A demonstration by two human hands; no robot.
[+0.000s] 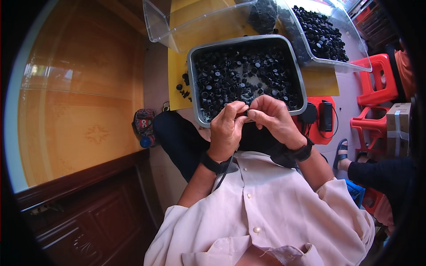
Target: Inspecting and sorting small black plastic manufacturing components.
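My left hand (227, 131) and my right hand (277, 119) meet over the near edge of a grey tray (193, 80). Fingers and thumbs of both are pinched together around a small black piece (247, 112), mostly hidden by the fingertips. Inside the tray lie a great many small black round caps (222, 80), some with pale discs showing. Each wrist wears a black band, and a thin cable runs down from the left one.
A yellow board (177, 99) lies under the tray, with loose black pieces (183, 88) on it. Beyond stand an open clear bin (155, 22) and another clear bin (306, 44) with black caps. Red stools (379, 80), a carton (398, 122) and another person's leg (377, 173) are at right.
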